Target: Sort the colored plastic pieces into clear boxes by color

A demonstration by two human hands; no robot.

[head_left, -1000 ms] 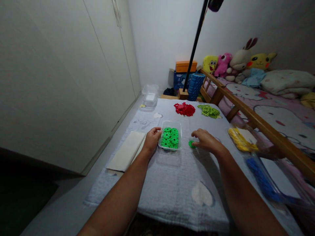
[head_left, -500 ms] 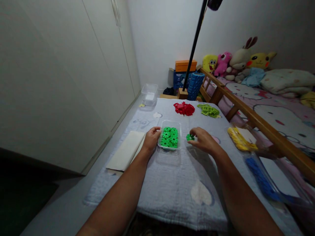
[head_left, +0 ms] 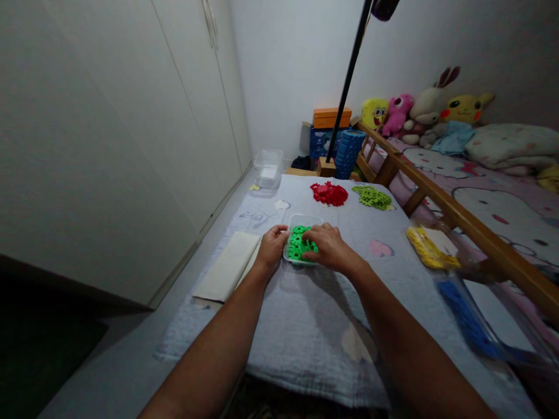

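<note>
In front of me stands a clear plastic container with green interlocking snowflake discs inside. My left hand grips its left rim, thumb and fingers closed on the edge. Over the right side of the container is my right hand, its curled fingers reaching in among the discs. A green disc appears to be pinched between its thumb and fingers, partly covered by them.
Red discs and lime-green discs lie piled at the back. Clear containers of yellow pieces and blue pieces line the right, beside a wooden bed rail. Folded cloth lies left; a clear box stands back left.
My right hand has moved left with a green disc, from the cloth beside the container to over the discs inside it. My left hand still grips the container.
</note>
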